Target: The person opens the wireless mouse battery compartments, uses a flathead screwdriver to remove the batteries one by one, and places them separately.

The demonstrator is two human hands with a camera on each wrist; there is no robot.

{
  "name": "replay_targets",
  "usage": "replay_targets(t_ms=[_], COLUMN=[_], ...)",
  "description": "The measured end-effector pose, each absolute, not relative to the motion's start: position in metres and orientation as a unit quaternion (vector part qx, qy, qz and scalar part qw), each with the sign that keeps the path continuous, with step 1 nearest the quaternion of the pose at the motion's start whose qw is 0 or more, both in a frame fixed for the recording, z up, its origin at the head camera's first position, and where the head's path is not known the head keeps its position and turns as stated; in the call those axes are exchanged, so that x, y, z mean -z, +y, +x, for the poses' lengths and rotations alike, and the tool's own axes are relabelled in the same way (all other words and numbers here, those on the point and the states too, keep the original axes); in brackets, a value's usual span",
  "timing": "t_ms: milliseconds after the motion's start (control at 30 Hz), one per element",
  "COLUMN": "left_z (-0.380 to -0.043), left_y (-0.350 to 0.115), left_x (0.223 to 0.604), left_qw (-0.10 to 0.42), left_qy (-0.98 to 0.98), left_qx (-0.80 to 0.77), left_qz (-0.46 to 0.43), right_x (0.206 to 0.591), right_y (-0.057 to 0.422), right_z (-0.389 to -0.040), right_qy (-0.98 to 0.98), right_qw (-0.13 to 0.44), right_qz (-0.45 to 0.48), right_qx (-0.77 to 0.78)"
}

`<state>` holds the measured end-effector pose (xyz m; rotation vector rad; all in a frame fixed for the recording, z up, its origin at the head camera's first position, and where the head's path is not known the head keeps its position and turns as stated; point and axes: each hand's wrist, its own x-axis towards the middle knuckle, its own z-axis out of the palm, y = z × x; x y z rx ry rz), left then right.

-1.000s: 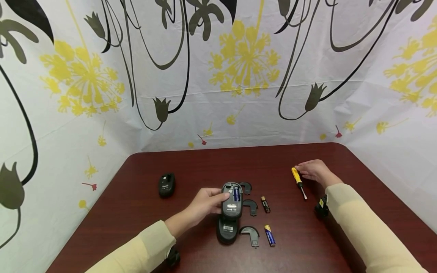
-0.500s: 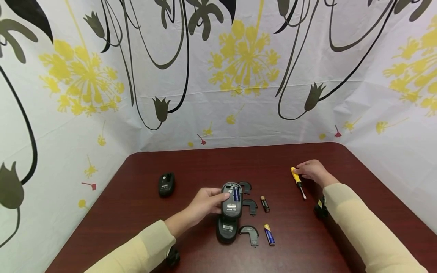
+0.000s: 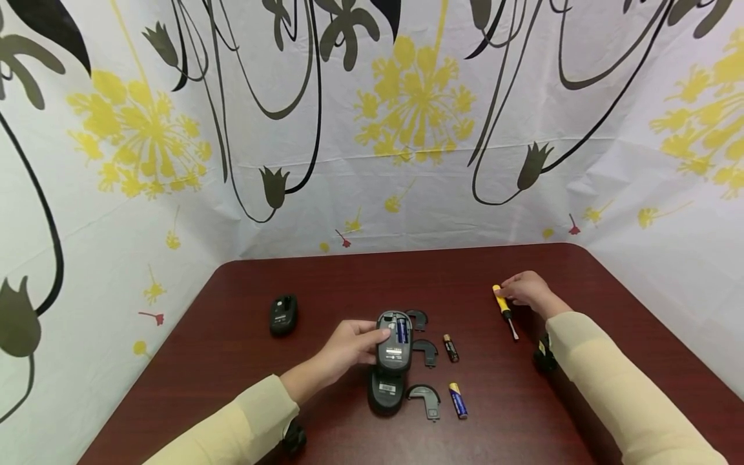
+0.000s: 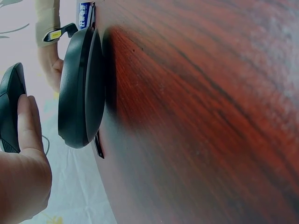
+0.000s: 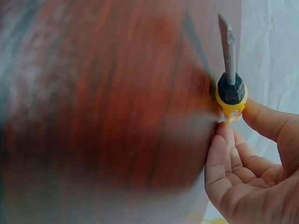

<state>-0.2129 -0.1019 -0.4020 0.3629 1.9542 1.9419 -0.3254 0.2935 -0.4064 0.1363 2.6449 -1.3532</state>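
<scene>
My left hand grips a dark computer mouse, underside up, thumb on its edge. Its battery bay is uncovered and shows a blue battery. In the head view a second mouse lies partly hidden below it; the left wrist view shows this mouse on the table, apart from the held mouse. At the right, my right hand pinches the yellow handle of a screwdriver. The right wrist view has the thumb against the handle of that screwdriver and the fingers bunched beneath.
Three curved battery covers lie right of the mice. Beyond them are a dark battery and a blue-and-yellow battery. Another mouse sits at the left on the brown table. A patterned cloth hangs behind.
The right hand has come to the screwdriver's handle and the screwdriver has shifted slightly left with it. The left hand and its mouse stay in place.
</scene>
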Motion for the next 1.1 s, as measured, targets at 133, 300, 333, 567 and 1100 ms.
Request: replay_targets(t_ms=[133,300,333,567,1100], left_z=[-0.2133,-0.2131,-0.2129,-0.2122,-0.2106], left_y=[-0.1019,-0.1018,-0.1017,-0.1017,-0.102], left_x=[0.4018,0.4014,0.4013,0.4012,0.3996], left_qw=[0.18,0.181,0.182,0.18,0.183], left_qy=[0.695,0.697,0.697,0.696,0.691], left_qx=[-0.685,-0.683,-0.683,-0.683,-0.687], left_qz=[0.126,0.125,0.125,0.127,0.132], right_x=[0.4067,0.4077,0.4076,0.4073,0.401], right_y=[0.2929,0.2915,0.2912,0.2902,0.2942], right_z=[-0.3278,-0.3284,-0.3281,-0.3265,-0.328], right_qy=[0.887,0.887,0.887,0.878,0.795], right_qw=[0.085,0.078,0.076,0.077,0.137], right_qz=[0.052,0.065,0.068,0.077,0.09], right_qx=[0.451,0.45,0.45,0.465,0.584])
